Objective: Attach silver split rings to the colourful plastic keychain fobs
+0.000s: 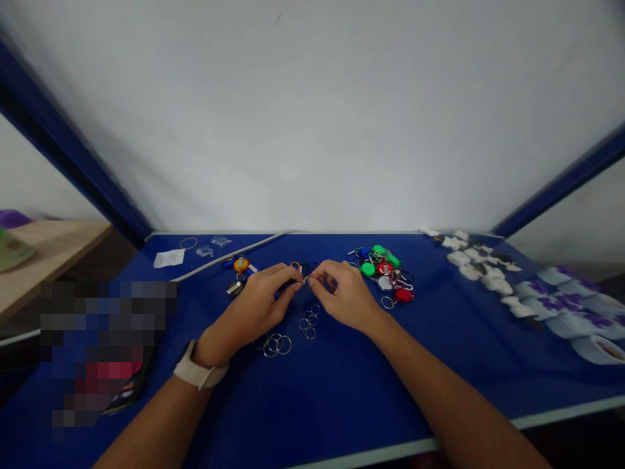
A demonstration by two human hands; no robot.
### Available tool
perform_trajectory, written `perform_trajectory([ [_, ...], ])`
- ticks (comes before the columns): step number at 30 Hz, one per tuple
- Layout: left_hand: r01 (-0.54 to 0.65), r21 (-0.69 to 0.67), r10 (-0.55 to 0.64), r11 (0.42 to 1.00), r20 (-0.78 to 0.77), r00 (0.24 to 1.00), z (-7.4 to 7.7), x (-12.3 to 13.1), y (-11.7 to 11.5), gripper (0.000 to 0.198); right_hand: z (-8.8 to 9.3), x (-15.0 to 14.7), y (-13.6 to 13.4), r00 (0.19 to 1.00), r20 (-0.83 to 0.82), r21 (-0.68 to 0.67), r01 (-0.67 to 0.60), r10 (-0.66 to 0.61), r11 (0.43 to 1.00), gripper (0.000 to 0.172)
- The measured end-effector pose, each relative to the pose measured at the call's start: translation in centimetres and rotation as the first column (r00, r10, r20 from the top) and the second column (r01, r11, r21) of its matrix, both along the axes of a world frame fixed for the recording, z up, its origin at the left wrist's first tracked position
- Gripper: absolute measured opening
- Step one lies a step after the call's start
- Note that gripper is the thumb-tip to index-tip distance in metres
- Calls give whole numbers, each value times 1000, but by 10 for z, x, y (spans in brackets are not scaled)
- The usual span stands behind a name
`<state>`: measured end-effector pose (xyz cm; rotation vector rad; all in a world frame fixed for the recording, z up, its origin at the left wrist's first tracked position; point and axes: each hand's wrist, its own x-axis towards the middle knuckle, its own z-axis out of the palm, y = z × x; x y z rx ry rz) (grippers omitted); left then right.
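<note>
Over the middle of the blue table, my left hand point(266, 293) and my right hand point(342, 290) meet with fingers pinched. Between the fingertips is a small shiny key ring point(305, 280), partly hidden; both hands appear to grip it. Just below lie several small key rings point(308, 324) and a group of larger rings point(277, 345). Retractable badge reels, one of them yellow point(241, 264) and one black point(235, 286), rest beyond my left hand, some covered by it. A pile of green, red, blue and white badge reels point(385, 268) with clips lies right of my right hand.
A white cable point(229, 255) crosses the back left, near a paper slip point(168, 258), a loose band point(188, 243) and clear plastic bits point(205, 251). White pieces point(488, 270) and white-and-purple rolls point(598, 350) line the right side. A pixelated item point(107, 352) lies at left.
</note>
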<state>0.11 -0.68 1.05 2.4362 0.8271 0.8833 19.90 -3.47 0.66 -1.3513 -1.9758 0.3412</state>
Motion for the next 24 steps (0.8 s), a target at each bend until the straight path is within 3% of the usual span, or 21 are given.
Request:
perform_trajectory([
  [3, 8, 6, -8, 1000, -4, 1000, 1, 0, 0, 11, -1, -1, 1, 993, -101, -129, 54, -68, 990, 12],
  [5, 14, 11, -14, 1000, -11, 1000, 1, 1, 0, 11, -2, -2, 1, 995, -78, -149, 43, -55, 988, 13],
  [7, 19, 11, -19, 1000, -21, 1000, 1, 1, 0, 12, -4, -1, 0, 1000, -8, -102, 25, -26, 994, 4],
  [10, 24, 4, -24, 1000, -35, 999, -1, 0, 1, 12, -5, 1, -1, 995, 90, 10, -33, 32, 999, 17],
  [13, 22, 0, -22, 1000, -49, 999, -2, 0, 1, 12, -5, 2, -1, 980, 175, 68, -112, 99, 991, 2],
  [15, 22, 2, -22, 1000, -54, 998, -2, 0, 1, 11, -5, 1, -1, 972, 210, 69, -126, 109, 990, 10],
  [20, 30, 2, -30, 1000, -58, 998, -2, 0, 0, 11, -4, -1, -2, 978, 204, 54, -45, 33, 998, 13],
  [24, 41, -5, -41, 999, -39, 998, -1, 0, 1, 9, -5, -1, 1, 996, 50, 2, 78, -78, 997, 17],
])
